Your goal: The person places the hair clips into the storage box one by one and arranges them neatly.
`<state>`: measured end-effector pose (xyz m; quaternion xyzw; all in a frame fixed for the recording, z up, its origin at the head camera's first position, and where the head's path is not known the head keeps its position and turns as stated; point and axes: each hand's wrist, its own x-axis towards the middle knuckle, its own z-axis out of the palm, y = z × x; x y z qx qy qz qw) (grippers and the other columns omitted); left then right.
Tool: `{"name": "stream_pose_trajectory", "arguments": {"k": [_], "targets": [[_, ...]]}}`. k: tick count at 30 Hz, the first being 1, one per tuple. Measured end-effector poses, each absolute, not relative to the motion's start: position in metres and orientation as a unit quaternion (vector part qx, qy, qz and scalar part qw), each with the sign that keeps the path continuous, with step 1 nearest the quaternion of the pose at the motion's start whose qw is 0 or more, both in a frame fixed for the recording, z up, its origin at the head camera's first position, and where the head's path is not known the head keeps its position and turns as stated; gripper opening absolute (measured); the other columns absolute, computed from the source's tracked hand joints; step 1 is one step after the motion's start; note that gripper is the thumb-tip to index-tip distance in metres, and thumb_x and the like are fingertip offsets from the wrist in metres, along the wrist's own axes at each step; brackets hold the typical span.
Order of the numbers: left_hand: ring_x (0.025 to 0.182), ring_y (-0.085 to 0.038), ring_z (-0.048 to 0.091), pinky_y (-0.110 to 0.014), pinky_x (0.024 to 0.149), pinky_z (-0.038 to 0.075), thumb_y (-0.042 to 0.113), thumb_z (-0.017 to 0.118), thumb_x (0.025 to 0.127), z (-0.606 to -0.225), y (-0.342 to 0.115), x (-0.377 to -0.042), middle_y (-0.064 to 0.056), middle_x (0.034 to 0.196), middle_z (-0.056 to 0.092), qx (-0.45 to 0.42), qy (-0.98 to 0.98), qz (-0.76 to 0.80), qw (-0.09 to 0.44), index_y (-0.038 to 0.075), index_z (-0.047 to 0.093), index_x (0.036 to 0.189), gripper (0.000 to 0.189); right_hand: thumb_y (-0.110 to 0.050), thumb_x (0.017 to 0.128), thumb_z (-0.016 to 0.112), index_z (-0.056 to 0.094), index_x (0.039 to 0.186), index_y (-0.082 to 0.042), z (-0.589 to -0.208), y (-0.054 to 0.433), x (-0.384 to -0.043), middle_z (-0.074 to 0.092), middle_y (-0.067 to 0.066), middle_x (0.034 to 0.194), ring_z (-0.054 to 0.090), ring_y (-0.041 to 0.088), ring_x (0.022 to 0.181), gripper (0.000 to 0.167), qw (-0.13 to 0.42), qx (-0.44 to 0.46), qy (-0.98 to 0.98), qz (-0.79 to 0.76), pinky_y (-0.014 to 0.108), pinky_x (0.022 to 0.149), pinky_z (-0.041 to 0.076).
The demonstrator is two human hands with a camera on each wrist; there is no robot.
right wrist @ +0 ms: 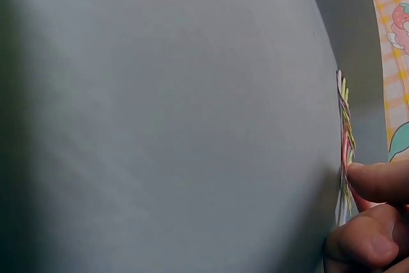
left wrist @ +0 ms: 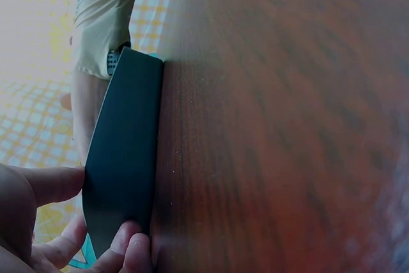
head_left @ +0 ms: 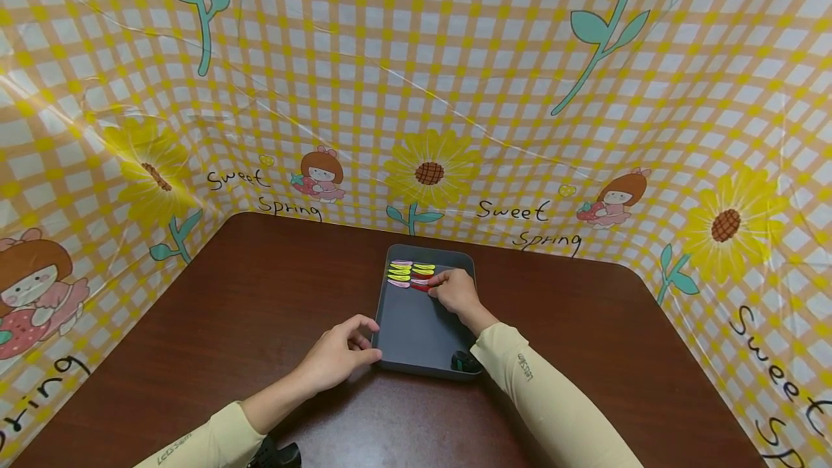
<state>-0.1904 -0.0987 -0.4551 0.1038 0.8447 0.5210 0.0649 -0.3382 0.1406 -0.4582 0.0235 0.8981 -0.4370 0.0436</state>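
Two columns of slim snap hair clips lie near the far end of a dark grey tray (head_left: 416, 334). The left column has yellow hair clips (head_left: 399, 272) between purple and pink ones; the right has yellow, red and pale ones. My right hand (head_left: 457, 292) pinches a red hair clip (head_left: 420, 288) at the near end of the right column. In the right wrist view, its fingers partly hide the hair clips (right wrist: 346, 110). My left hand (head_left: 341, 352) holds the tray's near left corner, thumb and fingers against the dark wall (left wrist: 124, 151).
A black object (head_left: 463, 361) shows at the tray's near right corner, by the right sleeve. Another black object (head_left: 276, 453) is by the left sleeve. The brown table (head_left: 292, 266) meets a yellow checked cloth (head_left: 364, 92) at its back and sides.
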Motion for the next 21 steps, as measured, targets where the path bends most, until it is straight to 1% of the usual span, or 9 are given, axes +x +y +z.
{"name": "stream_pose_trajectory", "arguments": {"k": [5,8,9,10,12,14,16,17,21], "targets": [[0.071,-0.016,0.058,-0.033,0.06,0.047,0.022,0.078,0.089,-0.454,-0.098,-0.191,-0.004,0.089,0.064,0.104,0.841,0.527,0.065,0.012,0.063,0.119,0.036,-0.005,0.087,0.072,0.074,0.1,-0.002,-0.454,0.141,-0.339,0.071,0.012,0.091,0.043,0.012,0.048,0.014,0.023,0.015,0.894,-0.447,0.025,0.045,0.034],[0.07,-0.016,0.058,-0.032,0.059,0.047,0.021,0.078,0.088,-0.455,-0.097,-0.191,-0.004,0.089,0.064,0.103,0.841,0.527,0.066,0.012,0.063,0.119,0.035,-0.008,0.089,0.072,0.073,0.104,-0.001,-0.448,0.145,-0.337,0.071,0.011,0.092,0.042,0.012,0.048,0.017,0.023,0.011,0.886,-0.463,0.026,0.045,0.034],[0.071,-0.016,0.058,-0.032,0.059,0.047,0.021,0.078,0.088,-0.455,-0.097,-0.191,-0.004,0.089,0.064,0.103,0.841,0.527,0.066,0.012,0.063,0.119,0.035,-0.009,0.09,0.071,0.073,0.105,-0.001,-0.445,0.147,-0.336,0.071,0.011,0.09,0.041,0.013,0.047,0.018,0.026,0.011,0.885,-0.465,0.026,0.044,0.033],[0.071,-0.016,0.058,-0.032,0.059,0.047,0.021,0.078,0.088,-0.455,-0.097,-0.192,-0.003,0.089,0.064,0.103,0.842,0.525,0.066,0.012,0.063,0.119,0.035,-0.01,0.09,0.071,0.073,0.107,-0.001,-0.442,0.15,-0.335,0.071,0.01,0.086,0.039,0.013,0.045,0.019,0.031,0.011,0.883,-0.469,0.026,0.044,0.033],[0.072,-0.016,0.059,-0.033,0.06,0.047,0.021,0.078,0.088,-0.456,-0.096,-0.193,-0.003,0.089,0.064,0.103,0.843,0.523,0.064,0.012,0.063,0.119,0.035,-0.012,0.091,0.071,0.073,0.108,-0.001,-0.436,0.156,-0.333,0.065,0.004,0.073,0.037,0.012,0.044,0.021,0.034,0.007,0.882,-0.47,0.026,0.043,0.033],[0.074,-0.016,0.059,-0.033,0.061,0.047,0.021,0.078,0.088,-0.456,-0.096,-0.193,-0.003,0.089,0.064,0.104,0.845,0.522,0.061,0.013,0.063,0.119,0.035,-0.014,0.092,0.07,0.073,0.109,-0.001,-0.429,0.162,-0.331,0.054,-0.001,0.061,0.035,0.012,0.043,0.021,0.032,-0.001,0.883,-0.468,0.026,0.044,0.032],[0.076,-0.016,0.059,-0.033,0.063,0.047,0.023,0.078,0.088,-0.457,-0.097,-0.193,-0.002,0.089,0.064,0.104,0.847,0.519,0.057,0.013,0.063,0.118,0.035,-0.015,0.093,0.07,0.073,0.11,-0.001,-0.423,0.17,-0.327,0.044,-0.004,0.055,0.034,0.012,0.044,0.022,0.025,-0.009,0.884,-0.466,0.026,0.045,0.032],[0.077,-0.016,0.059,-0.033,0.064,0.046,0.023,0.078,0.088,-0.457,-0.097,-0.193,-0.002,0.089,0.064,0.103,0.847,0.518,0.058,0.013,0.063,0.118,0.036,-0.016,0.093,0.069,0.073,0.11,-0.002,-0.42,0.174,-0.325,0.042,-0.005,0.055,0.036,0.012,0.047,0.022,0.019,-0.015,0.886,-0.462,0.026,0.047,0.033],[0.08,-0.015,0.061,-0.033,0.067,0.047,0.027,0.077,0.088,-0.458,-0.103,-0.193,0.0,0.091,0.065,0.092,0.853,0.51,0.06,0.016,0.063,0.12,0.037,-0.02,0.096,0.066,0.072,0.11,-0.006,-0.41,0.191,-0.316,0.047,-0.004,0.06,0.04,0.015,0.054,0.021,0.0,-0.041,0.897,-0.44,0.03,0.052,0.036]]}}
